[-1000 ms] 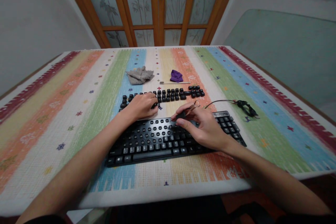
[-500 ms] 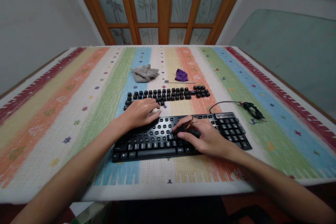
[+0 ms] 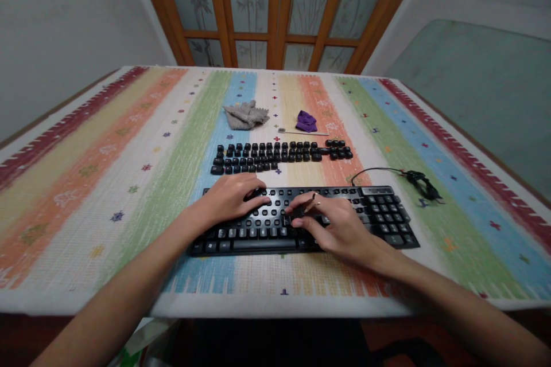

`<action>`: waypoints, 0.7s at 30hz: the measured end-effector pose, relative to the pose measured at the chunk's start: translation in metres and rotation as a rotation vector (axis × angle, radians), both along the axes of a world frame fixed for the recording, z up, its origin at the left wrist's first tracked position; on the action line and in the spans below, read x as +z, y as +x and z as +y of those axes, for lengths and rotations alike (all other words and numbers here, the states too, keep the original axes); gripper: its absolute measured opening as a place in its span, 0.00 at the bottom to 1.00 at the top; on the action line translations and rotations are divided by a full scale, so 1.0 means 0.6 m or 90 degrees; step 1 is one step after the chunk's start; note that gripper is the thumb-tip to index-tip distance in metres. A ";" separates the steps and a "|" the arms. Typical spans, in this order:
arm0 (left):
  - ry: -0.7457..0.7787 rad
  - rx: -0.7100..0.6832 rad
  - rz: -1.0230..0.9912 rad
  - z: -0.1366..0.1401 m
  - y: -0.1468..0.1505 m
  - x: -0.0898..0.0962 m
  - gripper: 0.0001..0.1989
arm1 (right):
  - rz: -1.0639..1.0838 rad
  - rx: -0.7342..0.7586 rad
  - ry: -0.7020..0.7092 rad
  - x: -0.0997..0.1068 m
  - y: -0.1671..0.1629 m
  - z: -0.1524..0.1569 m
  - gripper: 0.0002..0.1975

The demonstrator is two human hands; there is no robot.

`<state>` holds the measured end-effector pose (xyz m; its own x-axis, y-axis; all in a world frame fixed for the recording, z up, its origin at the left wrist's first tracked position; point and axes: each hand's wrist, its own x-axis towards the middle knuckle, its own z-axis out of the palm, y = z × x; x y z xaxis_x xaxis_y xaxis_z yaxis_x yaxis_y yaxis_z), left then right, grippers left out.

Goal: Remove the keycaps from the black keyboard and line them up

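A black keyboard (image 3: 258,244) lies before me, with many bare key posts in its upper left and middle. My left hand (image 3: 230,195) rests on its upper left part, palm down, fingers loosely extended and holding nothing. My right hand (image 3: 333,221) is closed in a pinch over the middle of the board. A small thin tool (image 3: 314,203) with wire-like brownish ends shows at its fingers. Its lower part and the key under the fingertips are mostly hidden. Keycaps still sit along the lower row and on the number pad (image 3: 387,215).
Removed keycaps (image 3: 275,152) lie in rows behind the keyboard. Farther back are a grey cloth (image 3: 246,115), a purple cloth (image 3: 306,121) and a thin brush (image 3: 301,131). A coiled cable (image 3: 422,183) lies at the right on the striped tablecloth (image 3: 142,212).
The view has shifted slightly, moving the scene to the right. My left hand has come slightly nearer over the keyboard, uncovering more loose keycaps. My right hand keeps its pinch at nearly the same spot.
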<state>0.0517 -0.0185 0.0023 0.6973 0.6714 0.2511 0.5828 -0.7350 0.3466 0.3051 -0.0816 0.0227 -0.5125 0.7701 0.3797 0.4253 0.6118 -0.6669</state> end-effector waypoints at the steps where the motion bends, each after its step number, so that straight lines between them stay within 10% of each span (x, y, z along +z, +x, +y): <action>1: 0.000 0.002 0.002 0.000 0.000 0.000 0.14 | 0.007 0.000 -0.007 0.000 -0.001 0.001 0.04; 8: 0.015 -0.003 -0.009 -0.002 -0.001 -0.002 0.14 | 0.083 -0.046 -0.120 -0.011 -0.003 -0.004 0.04; 21: 0.013 0.004 0.005 -0.003 0.000 -0.002 0.14 | -0.064 -0.037 -0.061 0.005 -0.020 0.000 0.03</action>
<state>0.0515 -0.0201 0.0013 0.6951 0.6708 0.2585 0.5904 -0.7379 0.3271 0.2932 -0.0814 0.0258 -0.4980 0.8295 0.2528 0.5252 0.5205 -0.6733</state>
